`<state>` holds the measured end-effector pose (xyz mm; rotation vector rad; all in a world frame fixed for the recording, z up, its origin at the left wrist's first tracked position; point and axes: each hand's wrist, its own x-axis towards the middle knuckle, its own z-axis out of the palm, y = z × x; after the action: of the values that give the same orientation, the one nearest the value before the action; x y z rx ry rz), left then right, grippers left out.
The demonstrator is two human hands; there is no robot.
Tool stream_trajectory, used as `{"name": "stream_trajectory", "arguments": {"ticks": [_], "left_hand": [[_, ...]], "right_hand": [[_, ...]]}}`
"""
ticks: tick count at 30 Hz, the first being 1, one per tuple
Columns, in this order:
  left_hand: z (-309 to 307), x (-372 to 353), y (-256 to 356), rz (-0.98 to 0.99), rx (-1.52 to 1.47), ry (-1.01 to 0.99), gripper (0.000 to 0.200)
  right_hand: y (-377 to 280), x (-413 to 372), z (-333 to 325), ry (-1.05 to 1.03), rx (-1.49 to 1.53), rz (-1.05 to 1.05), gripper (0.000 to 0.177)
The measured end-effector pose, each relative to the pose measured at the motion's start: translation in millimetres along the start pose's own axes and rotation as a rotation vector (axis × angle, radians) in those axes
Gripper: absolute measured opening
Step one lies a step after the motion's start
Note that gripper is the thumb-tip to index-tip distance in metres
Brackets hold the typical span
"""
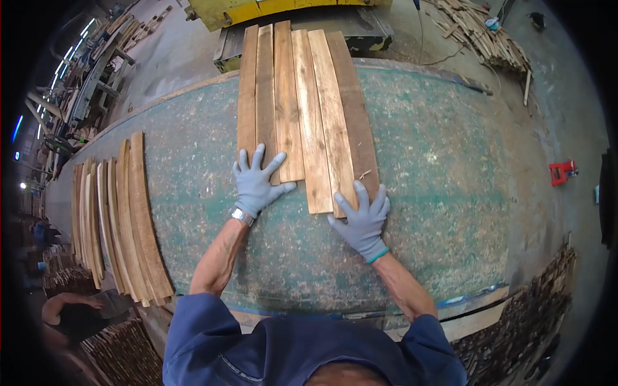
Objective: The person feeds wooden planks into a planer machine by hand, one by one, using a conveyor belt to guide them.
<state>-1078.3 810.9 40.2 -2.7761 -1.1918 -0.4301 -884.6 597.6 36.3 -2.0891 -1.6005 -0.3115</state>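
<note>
I see six long wooden boards (325, 116) lying side by side, lengthwise in front of me, on a broad surface (438, 161) whose green face is worn, scuffed and mottled with pale flecks. The boards are narrow, flat strips with straight-cut ends and visible grain. Their colour varies: the middle ones are honey to pale tan, with knots and darker streaks, while the rightmost is a deeper, rougher brown. Their near ends are staggered, the fourth and fifth reaching closer to me than the third, and a thin curled shaving (365, 174) lies on the brown board

My left hand (257, 186), in a grey glove, has its grip open, fingers spread over the near ends of the left boards. My right hand (364, 222), gloved alike with a teal cuff edge (378, 251), is also open, fingers splayed over the near ends of the right ones. A metal-banded watch (243, 216) circles my left wrist

To the left, another row of boards (138, 219) lies at the edge of the surface, curved by the lens. Beyond the far ends stands a yellow machine (270, 9), cut off at the top. The gloves hide some board ends, and the dark round border of the view swallows the corners. At lower left, another person (84, 309) is dim and partly cut off
</note>
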Motion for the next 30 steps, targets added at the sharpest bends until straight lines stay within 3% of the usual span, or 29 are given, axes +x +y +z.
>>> {"name": "stream_trajectory", "arguments": {"ticks": [4, 7, 9, 12, 14, 17, 20, 21, 24, 30], "left_hand": [[-5.2, 1.8, 4.2, -0.018, 0.041, -0.048, 0.082], [-9.1, 3.5, 7.6, -0.051, 0.024, -0.092, 0.082], [-6.8, 5.5, 7.0, -0.08, 0.024, -0.107, 0.082], [-15.2, 4.0, 11.5, -0.106, -0.015, -0.146, 0.083], [-20.5, 7.1, 12.2, -0.136, -0.028, -0.212, 0.087], [-19.9, 2.9, 12.8, -0.122, -0.019, -0.18, 0.095], [-29.6, -6.6, 29.2, -0.177, -0.085, -0.222, 0.1], [-18.8, -8.1, 28.1, -0.185, -0.091, -0.21, 0.104], [-17.6, -3.7, 29.8, -0.185, -0.099, -0.239, 0.108], [-6.1, 43.5, -7.5, -0.243, -0.133, -0.137, 0.089]], "right_hand": [[-6.4, 4.9, -15.9, 0.018, 0.028, -0.038, 0.049], [1.4, 29.0, -15.8, 0.135, -0.13, -0.219, 0.046], [22.5, 31.9, 48.9, 0.049, -0.061, -0.571, 0.045], [23.1, 68.1, 19.5, -0.273, 0.292, -0.259, 0.066], [43.9, 66.6, -3.9, 0.219, 0.115, -0.268, 0.078], [84.6, 52.1, -21.9, 0.218, 0.032, 0.02, 0.091], [91.3, 55.5, -5.7, 0.006, 0.127, 0.054, 0.1], [76.9, 60.4, -2.2, -0.13, -0.004, 0.086, 0.108], [53.3, 79.8, 24.5, -0.157, -0.023, -0.016, 0.114], [43.0, 137.8, 64.2, -0.085, -0.037, -0.113, 0.108]]}}
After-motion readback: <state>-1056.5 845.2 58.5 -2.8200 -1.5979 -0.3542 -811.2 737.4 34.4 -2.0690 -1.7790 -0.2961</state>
